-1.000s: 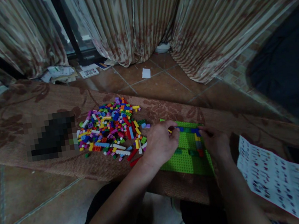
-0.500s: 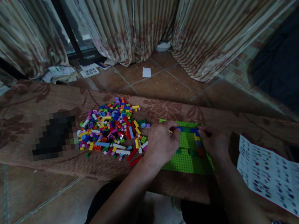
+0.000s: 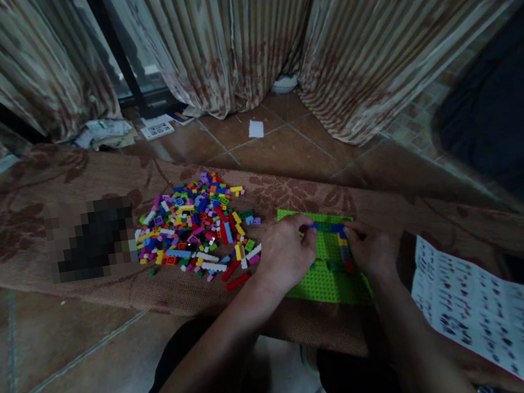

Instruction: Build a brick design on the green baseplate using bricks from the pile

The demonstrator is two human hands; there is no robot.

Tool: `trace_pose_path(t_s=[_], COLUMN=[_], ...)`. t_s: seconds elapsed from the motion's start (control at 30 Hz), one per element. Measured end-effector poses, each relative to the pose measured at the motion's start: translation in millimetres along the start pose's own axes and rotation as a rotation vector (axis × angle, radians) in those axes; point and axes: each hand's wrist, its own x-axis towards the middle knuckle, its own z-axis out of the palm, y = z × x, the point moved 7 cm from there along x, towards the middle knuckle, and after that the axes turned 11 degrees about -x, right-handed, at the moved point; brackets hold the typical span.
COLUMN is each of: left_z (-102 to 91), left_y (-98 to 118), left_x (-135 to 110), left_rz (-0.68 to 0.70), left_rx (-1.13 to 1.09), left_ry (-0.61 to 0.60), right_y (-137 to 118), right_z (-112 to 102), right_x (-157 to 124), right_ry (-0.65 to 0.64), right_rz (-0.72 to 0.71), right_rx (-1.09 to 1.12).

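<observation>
A green baseplate (image 3: 327, 282) lies on a brown patterned cloth and carries a few blue, red and green bricks along its far and right sides. My left hand (image 3: 287, 257) rests on the plate's left part, its fingers pinched on a small brick I cannot make out at the far edge. My right hand (image 3: 373, 251) lies on the plate's right edge with its fingers curled by the brick row (image 3: 343, 247); whether it holds anything is hidden. A heap of loose coloured bricks (image 3: 195, 229) lies left of the plate.
A printed instruction sheet (image 3: 486, 314) lies at the right. The brown cloth (image 3: 25, 225) covers a low bench. Striped curtains (image 3: 227, 31) hang behind, with papers (image 3: 107, 131) and a white scrap (image 3: 256, 129) on the tiled floor. A dark shape (image 3: 510, 113) stands far right.
Both hands stay on the baseplate with barely any shift. The view has drifted slightly.
</observation>
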Motion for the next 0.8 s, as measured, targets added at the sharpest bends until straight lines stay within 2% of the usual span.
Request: trace_pose_path(t_s=[0.27,0.43,0.6,0.8], left_z=[-3.7,-7.5,-13.2,-32.7], left_y=[-2,-2,-8,-15], left_x=[1,2,6,12], left_rz=[-0.015,-0.020,-0.012,-0.013], left_rx=[0.001,0.013,-0.032,-0.130], left_ry=[0.030,0.042,0.081,0.190], right_y=[2,4,9,10], right_z=[-4,-7,-15,-22], right_x=[-4,-3,-3,-6], right_ry=[0.080,0.059,0.036,0.018], right_rz=[-0.039,-0.033,0.049,0.066], right_rx=[0.070,0.161,0.052,-0.028])
